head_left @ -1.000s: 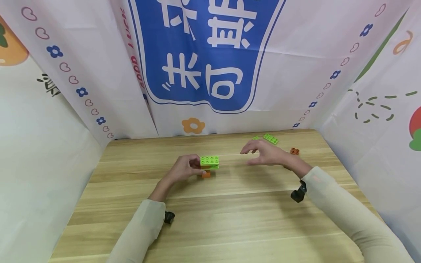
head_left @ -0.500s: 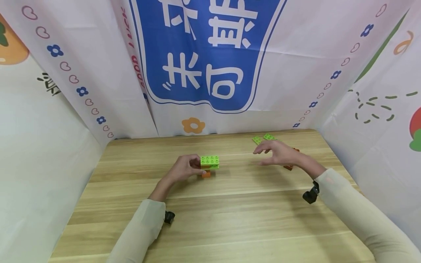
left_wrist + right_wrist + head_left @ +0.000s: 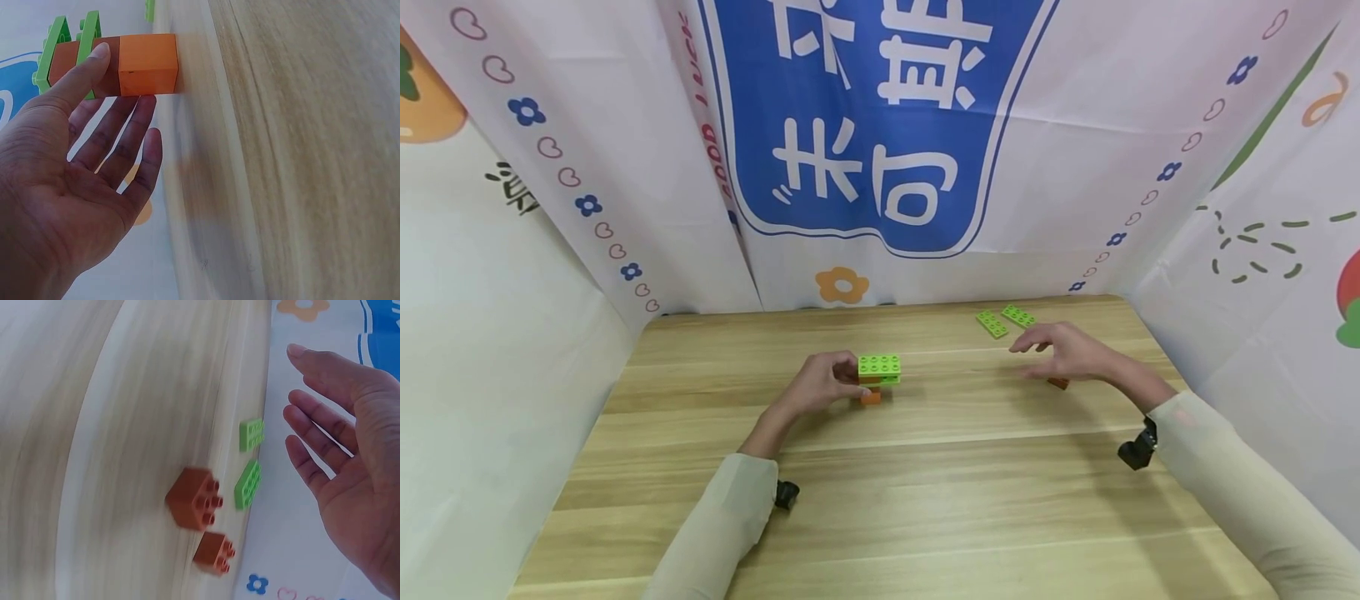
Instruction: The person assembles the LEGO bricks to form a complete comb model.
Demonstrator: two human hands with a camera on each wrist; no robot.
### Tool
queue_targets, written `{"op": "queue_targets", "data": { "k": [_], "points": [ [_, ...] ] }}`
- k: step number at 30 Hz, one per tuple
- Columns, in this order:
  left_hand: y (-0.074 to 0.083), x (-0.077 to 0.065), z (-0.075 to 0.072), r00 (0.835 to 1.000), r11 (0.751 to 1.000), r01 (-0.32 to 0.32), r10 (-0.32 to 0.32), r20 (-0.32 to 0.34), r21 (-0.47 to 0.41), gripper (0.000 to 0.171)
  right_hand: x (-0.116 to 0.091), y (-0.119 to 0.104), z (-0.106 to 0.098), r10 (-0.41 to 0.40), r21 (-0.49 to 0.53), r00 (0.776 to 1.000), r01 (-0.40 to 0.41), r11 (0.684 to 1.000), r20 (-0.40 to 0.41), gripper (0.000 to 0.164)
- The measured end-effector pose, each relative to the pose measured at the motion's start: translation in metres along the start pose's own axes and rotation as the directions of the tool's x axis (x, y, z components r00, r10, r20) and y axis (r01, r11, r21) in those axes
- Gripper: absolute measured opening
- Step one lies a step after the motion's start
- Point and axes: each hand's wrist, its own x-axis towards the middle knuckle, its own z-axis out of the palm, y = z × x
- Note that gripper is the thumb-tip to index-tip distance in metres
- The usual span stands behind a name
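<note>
A stack of toy building bricks [image 3: 879,367] stands upright on the table, left of centre. In the left wrist view, an orange brick [image 3: 149,64] forms its base, with brown bricks and two green plates alternating above. My left hand [image 3: 816,387] pinches the stack from the left, its thumb on the lower brown brick. Over the right part of the table hovers my right hand [image 3: 1070,354], fingers loosely bent and holding nothing. Below it lie two loose brown bricks, a nearer one [image 3: 190,499] and a smaller-looking one [image 3: 213,552]; the hand hides most of them in the head view.
Two green plates, one [image 3: 992,324] beside the other [image 3: 1018,316], lie near the table's back edge, right of centre. A printed white cloth [image 3: 842,200] hangs behind the wooden table [image 3: 925,500] and along both sides.
My right hand has moved to the right, away from the stack, uncovering the green plates and coming over the brown bricks. My left hand and the stack have stayed in place.
</note>
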Motion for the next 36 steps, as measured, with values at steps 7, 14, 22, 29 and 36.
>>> {"op": "queue_targets", "data": {
  "k": [7,14,22,29,36],
  "points": [
    [0.000,0.000,0.000,1.000,1.000,0.000,0.000,0.000,0.006,0.025,-0.015,0.009,-0.006,0.041,0.015,0.999,-0.042,0.999,0.010,0.038],
    [0.001,0.000,0.000,1.000,1.000,-0.003,0.003,0.002,0.005,0.024,-0.027,0.019,-0.010,0.081,0.032,0.997,-0.082,0.996,0.018,0.042],
    [0.002,-0.001,-0.001,1.000,1.000,-0.004,0.004,0.003,0.005,0.024,-0.038,0.035,-0.010,0.109,0.020,0.994,-0.109,0.994,0.016,0.049],
    [0.001,-0.001,-0.001,1.000,1.000,-0.003,0.003,0.006,0.008,0.025,-0.045,0.044,-0.009,0.125,0.026,0.992,-0.126,0.992,0.033,0.052],
    [0.001,0.001,0.000,1.000,1.000,-0.007,0.007,0.001,0.012,0.025,-0.050,0.052,-0.008,0.134,0.036,0.990,-0.135,0.990,0.040,0.052]
  ]
}}
